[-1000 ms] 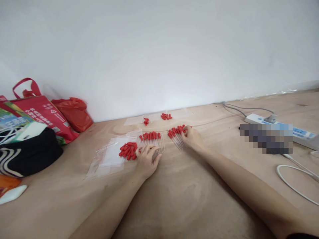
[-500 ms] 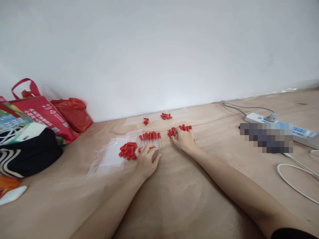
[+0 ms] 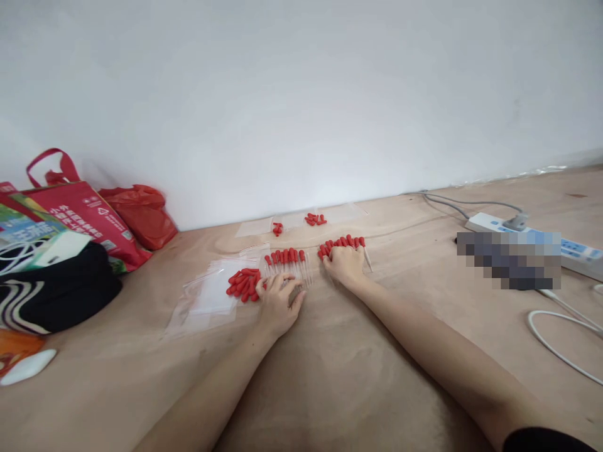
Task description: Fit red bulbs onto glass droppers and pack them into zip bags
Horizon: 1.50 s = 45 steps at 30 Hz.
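Observation:
My left hand [image 3: 280, 304] rests with its fingers spread over the lower ends of a row of clear droppers with red bulbs [image 3: 285, 255]. A few thin clear tubes [image 3: 308, 270] without bulbs lie at the right end of that row. Beside its fingertips is a pile of loose red rubber bulbs [image 3: 244, 284]. My right hand [image 3: 346, 265] curls its fingers over a second group of red-bulbed droppers [image 3: 348, 241], touching them near the bulbs. The fingers partly hide the tubes of this group.
Clear zip bags [image 3: 214, 295] lie under and left of the bulb pile. Small bagged droppers [image 3: 315, 219] lie along the wall. At left are a red shopping bag [image 3: 89, 213], a red plastic bag [image 3: 141, 216] and a black cloth item [image 3: 85, 285]. A power strip [image 3: 579, 251] and cables are right.
The right hand's fingers have lowered and curled closer over the right group of droppers. My left hand keeps its place. The whole view has shifted slightly.

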Available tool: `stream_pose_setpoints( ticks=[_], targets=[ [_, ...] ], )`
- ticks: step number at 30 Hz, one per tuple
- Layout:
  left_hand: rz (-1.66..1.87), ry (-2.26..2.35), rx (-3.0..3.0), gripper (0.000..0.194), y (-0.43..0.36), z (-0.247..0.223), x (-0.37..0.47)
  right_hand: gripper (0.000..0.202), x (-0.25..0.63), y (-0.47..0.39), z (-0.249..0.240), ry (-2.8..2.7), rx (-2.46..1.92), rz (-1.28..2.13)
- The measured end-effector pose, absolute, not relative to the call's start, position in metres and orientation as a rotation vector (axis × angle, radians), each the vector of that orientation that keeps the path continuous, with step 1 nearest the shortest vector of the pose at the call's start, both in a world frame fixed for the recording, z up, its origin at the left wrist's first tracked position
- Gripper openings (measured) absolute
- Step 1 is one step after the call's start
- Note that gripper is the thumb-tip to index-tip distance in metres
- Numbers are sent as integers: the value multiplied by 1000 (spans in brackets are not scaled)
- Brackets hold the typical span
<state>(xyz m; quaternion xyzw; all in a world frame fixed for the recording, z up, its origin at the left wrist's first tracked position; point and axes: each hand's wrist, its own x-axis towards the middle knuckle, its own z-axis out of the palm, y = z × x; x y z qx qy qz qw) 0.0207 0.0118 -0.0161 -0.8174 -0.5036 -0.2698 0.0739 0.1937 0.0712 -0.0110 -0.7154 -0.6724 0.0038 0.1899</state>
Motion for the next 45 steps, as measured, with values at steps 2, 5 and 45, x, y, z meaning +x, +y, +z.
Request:
stream_pose_setpoints(
  ticks=[2, 5, 45],
  targets=[
    [-810, -1515, -2452, 12, 12, -16, 21, 39, 193, 71, -10, -1914, -2035, 50],
    [-812, -1517, -2445, 11, 11, -16, 21, 36, 193, 70, -9, -1912, -2026, 78],
    [51, -2233, -2219, 31, 33, 46, -20, 31, 196, 57, -11, -2018, -1859, -234]
  ],
)
